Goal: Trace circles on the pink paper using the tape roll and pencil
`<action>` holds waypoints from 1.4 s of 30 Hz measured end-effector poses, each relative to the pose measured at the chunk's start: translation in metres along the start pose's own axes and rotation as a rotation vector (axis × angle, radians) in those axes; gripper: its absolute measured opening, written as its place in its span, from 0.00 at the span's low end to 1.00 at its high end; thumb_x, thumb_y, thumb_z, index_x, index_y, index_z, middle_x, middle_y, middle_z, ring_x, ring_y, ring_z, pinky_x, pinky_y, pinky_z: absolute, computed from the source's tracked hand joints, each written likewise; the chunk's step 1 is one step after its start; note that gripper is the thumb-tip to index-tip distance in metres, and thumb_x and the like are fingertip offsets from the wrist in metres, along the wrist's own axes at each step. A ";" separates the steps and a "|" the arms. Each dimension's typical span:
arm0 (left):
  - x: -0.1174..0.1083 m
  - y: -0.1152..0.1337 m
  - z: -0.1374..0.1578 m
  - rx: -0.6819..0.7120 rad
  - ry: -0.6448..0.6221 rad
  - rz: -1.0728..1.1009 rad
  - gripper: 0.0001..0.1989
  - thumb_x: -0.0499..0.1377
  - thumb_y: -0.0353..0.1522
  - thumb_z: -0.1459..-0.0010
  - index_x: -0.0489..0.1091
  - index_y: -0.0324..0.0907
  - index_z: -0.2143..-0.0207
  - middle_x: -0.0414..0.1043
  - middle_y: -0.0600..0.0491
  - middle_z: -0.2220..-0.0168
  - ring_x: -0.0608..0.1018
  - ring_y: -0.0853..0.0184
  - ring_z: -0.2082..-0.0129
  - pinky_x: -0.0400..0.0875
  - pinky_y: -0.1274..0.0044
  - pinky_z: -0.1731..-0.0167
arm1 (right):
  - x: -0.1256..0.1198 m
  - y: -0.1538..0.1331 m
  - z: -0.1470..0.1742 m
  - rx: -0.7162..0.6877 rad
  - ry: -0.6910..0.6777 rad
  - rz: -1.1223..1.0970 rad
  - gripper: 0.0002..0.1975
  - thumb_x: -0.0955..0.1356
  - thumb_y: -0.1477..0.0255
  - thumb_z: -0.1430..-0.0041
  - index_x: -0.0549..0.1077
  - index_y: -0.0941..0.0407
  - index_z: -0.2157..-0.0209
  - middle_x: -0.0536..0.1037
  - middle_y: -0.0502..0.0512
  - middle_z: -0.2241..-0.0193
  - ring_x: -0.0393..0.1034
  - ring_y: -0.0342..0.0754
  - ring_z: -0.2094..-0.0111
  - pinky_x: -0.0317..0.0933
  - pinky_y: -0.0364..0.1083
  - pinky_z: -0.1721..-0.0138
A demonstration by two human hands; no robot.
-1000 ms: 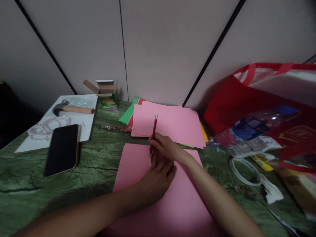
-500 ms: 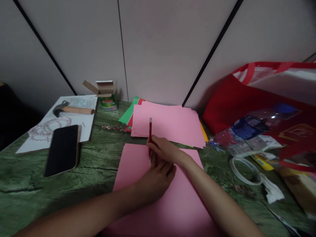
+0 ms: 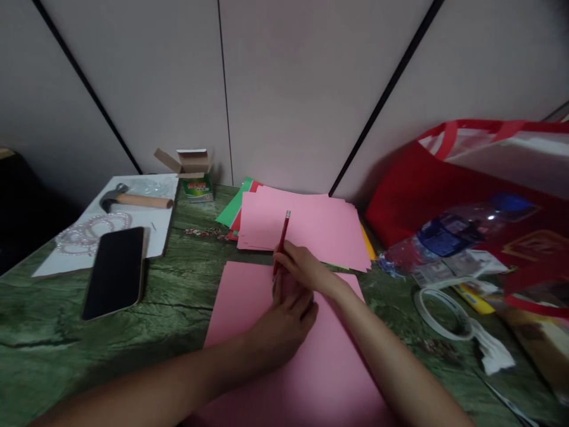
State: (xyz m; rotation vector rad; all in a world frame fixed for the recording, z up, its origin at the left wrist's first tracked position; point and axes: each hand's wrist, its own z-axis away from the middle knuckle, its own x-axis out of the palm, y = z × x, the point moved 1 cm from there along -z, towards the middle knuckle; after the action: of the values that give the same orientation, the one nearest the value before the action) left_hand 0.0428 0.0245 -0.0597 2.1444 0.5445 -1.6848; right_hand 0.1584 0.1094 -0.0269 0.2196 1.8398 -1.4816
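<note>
A red pencil (image 3: 283, 240) is pinched in my right hand (image 3: 304, 267), its eraser end up and leaning right. Its lower end reaches the pink sheet (image 3: 331, 356), beside a small round-rimmed thing (image 3: 274, 289). That thing lies under my left hand (image 3: 288, 323), whose bent fingers press it down on the paper; most of it is hidden, so its kind is unclear. My right hand sits just beyond the left one, near the sheet's far edge, and partly covers it.
Behind is a pink paper stack (image 3: 311, 222). On the left are a phone (image 3: 114, 273), a hammer (image 3: 137, 198), beads (image 3: 89, 231) and an open box (image 3: 196, 184). Rightward are a tape roll (image 3: 440, 314), a bottle (image 3: 453, 231), a red bag (image 3: 400, 184) and scissors (image 3: 507, 400).
The pencil has gone from nearly upright to leaning right at its top. My right hand has shifted slightly right around the round-rimmed thing. My left hand stays almost in place.
</note>
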 end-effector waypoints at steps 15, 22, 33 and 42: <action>0.001 -0.001 0.000 -0.023 -0.045 0.018 0.23 0.52 0.27 0.46 0.59 0.33 0.46 0.56 0.35 0.44 0.54 0.41 0.42 0.50 0.46 0.48 | -0.020 0.024 0.014 -0.005 0.151 0.035 0.11 0.57 0.64 0.36 0.64 0.55 0.67 0.73 0.53 0.73 0.67 0.46 0.73 0.59 0.45 0.69; -0.004 -0.001 0.000 -0.045 -0.017 0.034 0.23 0.53 0.25 0.47 0.60 0.35 0.47 0.57 0.39 0.45 0.51 0.39 0.42 0.49 0.47 0.47 | -0.027 0.036 0.036 0.091 0.237 -0.002 0.13 0.58 0.60 0.37 0.64 0.54 0.69 0.73 0.52 0.75 0.67 0.46 0.75 0.61 0.45 0.71; -0.007 -0.007 -0.005 -0.043 -0.087 0.068 0.22 0.53 0.24 0.47 0.61 0.38 0.48 0.56 0.43 0.44 0.53 0.42 0.43 0.50 0.50 0.46 | -0.013 0.046 0.069 0.174 0.437 -0.377 0.18 0.61 0.54 0.41 0.65 0.55 0.66 0.77 0.54 0.74 0.74 0.47 0.74 0.69 0.46 0.71; -0.034 -0.020 -0.017 0.084 -0.179 0.052 0.13 0.53 0.26 0.42 0.63 0.38 0.54 0.67 0.45 0.54 0.68 0.57 0.53 0.59 0.63 0.50 | -0.007 0.047 0.071 0.170 0.473 -0.476 0.19 0.63 0.53 0.43 0.65 0.56 0.66 0.79 0.55 0.72 0.76 0.48 0.72 0.73 0.48 0.69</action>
State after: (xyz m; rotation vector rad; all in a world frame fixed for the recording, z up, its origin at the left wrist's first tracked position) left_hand 0.0398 0.0476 -0.0234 2.0177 0.3701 -1.8770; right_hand 0.2207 0.0626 -0.0615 0.2399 2.2465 -2.0539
